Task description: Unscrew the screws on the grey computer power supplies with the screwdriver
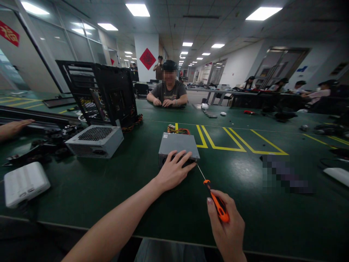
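A grey computer power supply (178,142) lies on the green table in front of me, its bundle of coloured cables (178,130) at the far side. My left hand (176,171) grips its near edge, fingers spread over the top and partly hiding the front face. In my right hand (229,222) is an orange and black screwdriver (218,203), held between thumb and fingers. Its thin shaft slants up and left, with the tip at the near right corner of the power supply. Whether the tip sits in a screw is too small to tell.
Left of me stand a second power supply (95,141), an open black computer case (109,94) and a white box-shaped device (25,183). Another person's hand (16,129) reaches in at the left edge. Opposite sits a person (169,91). A blurred dark object (289,174) lies right.
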`<state>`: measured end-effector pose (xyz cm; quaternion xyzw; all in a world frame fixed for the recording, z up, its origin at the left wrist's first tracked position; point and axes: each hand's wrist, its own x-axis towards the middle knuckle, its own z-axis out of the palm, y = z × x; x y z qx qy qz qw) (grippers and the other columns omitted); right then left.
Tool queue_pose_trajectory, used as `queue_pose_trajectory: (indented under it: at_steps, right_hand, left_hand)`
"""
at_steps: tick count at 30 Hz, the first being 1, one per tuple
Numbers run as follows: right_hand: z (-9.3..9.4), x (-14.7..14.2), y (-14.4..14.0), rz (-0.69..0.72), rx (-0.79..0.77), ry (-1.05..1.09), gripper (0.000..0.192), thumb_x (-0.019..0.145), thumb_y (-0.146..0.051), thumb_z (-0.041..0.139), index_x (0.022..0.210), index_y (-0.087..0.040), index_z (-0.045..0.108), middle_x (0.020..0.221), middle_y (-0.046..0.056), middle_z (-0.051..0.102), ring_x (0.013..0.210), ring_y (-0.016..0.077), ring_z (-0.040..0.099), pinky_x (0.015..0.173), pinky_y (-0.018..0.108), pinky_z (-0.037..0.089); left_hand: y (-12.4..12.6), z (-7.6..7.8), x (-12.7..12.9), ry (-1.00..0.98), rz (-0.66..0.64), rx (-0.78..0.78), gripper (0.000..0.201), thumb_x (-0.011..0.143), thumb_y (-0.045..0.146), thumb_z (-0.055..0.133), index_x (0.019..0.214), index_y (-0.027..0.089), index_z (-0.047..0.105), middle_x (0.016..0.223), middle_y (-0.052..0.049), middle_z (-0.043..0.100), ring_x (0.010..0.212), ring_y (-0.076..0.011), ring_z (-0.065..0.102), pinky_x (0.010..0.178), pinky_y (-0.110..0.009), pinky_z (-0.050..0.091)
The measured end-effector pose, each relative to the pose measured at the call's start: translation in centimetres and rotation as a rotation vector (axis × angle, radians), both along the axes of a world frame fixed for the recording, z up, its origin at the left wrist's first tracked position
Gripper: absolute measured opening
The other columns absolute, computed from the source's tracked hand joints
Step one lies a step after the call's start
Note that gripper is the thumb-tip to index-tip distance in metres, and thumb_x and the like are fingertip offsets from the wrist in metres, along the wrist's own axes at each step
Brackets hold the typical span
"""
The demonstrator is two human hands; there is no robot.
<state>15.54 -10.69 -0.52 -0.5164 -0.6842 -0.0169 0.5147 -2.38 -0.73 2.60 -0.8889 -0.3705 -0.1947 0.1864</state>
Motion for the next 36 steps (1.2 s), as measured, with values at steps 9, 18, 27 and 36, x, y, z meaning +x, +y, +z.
queue_pose_trajectory:
  at_steps: [9,18,27,36]
  right_hand:
    - [-0.06,-0.01,-0.11,-0.005,0.032,0.006,0.017,0.084,-0.026,0.051,0.099,-0.020,0.054,0.084,0.003,0.059,0.069,0.0135,0.059,0.059,0.023,0.046]
    - [-0.49,0.33,-0.46,-0.001,0.089,0.061,0.017,0.082,-0.025,0.052,0.098,-0.021,0.056,0.081,0.002,0.060,0.068,0.0140,0.059,0.060,0.024,0.046]
    - [-0.49,0.33,-0.34,-0.017,0.095,0.035,0.019,0.082,-0.023,0.053,0.101,-0.020,0.054,0.086,0.003,0.060,0.071,0.0138,0.058,0.064,0.025,0.046]
    - [-0.27,0.23,-0.12,0.035,0.089,0.001,0.020,0.081,-0.019,0.053,0.100,-0.019,0.053,0.080,0.002,0.057,0.067,0.0123,0.055,0.062,0.025,0.045]
  left_hand:
    - [-0.07,0.06,0.02,-0.004,0.000,-0.006,0.042,0.086,0.028,0.046,0.128,0.030,0.044,0.140,-0.006,0.035,0.128,-0.0264,0.030,0.101,-0.045,0.024]
    - [0.02,-0.09,-0.05,-0.026,-0.003,0.001,0.039,0.086,0.027,0.047,0.125,0.032,0.047,0.140,-0.006,0.036,0.127,-0.0259,0.031,0.100,-0.045,0.026]
    - [0.07,-0.09,-0.06,-0.051,-0.019,-0.047,0.037,0.088,0.027,0.043,0.123,0.031,0.049,0.141,-0.006,0.034,0.128,-0.0258,0.029,0.101,-0.046,0.025]
    - [0.05,0.00,-0.24,-0.052,-0.034,-0.066,0.037,0.088,0.026,0.042,0.124,0.031,0.048,0.142,-0.007,0.032,0.129,-0.0261,0.027,0.101,-0.047,0.024]
